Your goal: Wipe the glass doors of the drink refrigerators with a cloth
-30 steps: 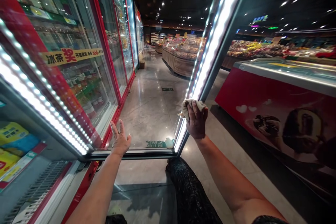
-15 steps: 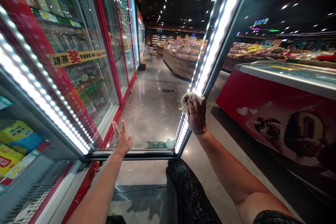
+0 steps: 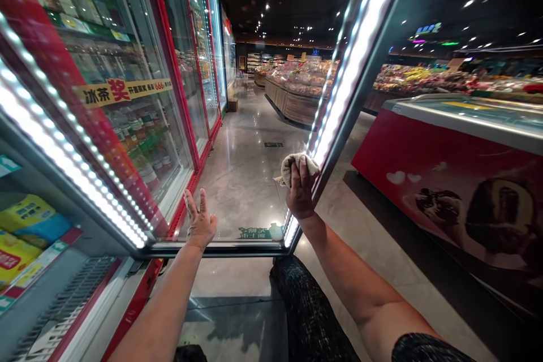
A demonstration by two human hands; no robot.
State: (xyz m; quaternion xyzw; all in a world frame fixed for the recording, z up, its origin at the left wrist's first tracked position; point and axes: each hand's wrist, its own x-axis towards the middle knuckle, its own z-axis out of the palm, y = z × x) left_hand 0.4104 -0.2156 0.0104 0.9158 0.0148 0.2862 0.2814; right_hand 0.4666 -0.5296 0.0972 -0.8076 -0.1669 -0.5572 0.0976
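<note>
An open glass fridge door [image 3: 241, 192] stands in front of me, its frame lit by LED strips. My left hand [image 3: 199, 220] lies flat against the lower left of the pane, fingers spread. My right hand [image 3: 300, 188] presses a crumpled beige cloth [image 3: 292, 165] against the glass just inside the door's lit right edge [image 3: 339, 96], fingers curled over it.
The open fridge [image 3: 38, 226] at left holds yellow and blue packets. More glass-door coolers [image 3: 139, 96] line the left of the aisle. A red chest freezer [image 3: 449, 147] stands at right. Produce displays [image 3: 297, 85] sit further down the shiny floor. My knee [image 3: 305, 305] shows below.
My right hand with the cloth has slid left, off the lit door edge and onto the glass. My left hand has stayed on the pane, shifting only slightly.
</note>
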